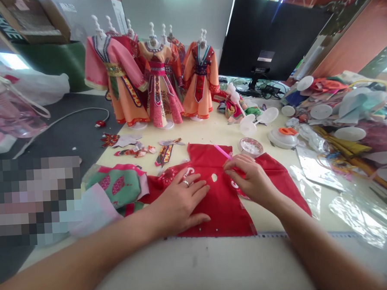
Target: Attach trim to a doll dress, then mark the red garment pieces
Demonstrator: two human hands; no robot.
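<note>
Spreads the left hand flat and released, palm down, on the red garment in the middle of the worktop; partly covers a white motif. Pinches a pink stick in the right hand, low over the same garment and close beside a small bowl. Runs the left forearm just beside green cloth. Has embroidered scraps beyond the left hand, then miniature robes standing in a group. Finds clear plastic bags and a cluttered fabric heap farther right, with a black monitor behind
</note>
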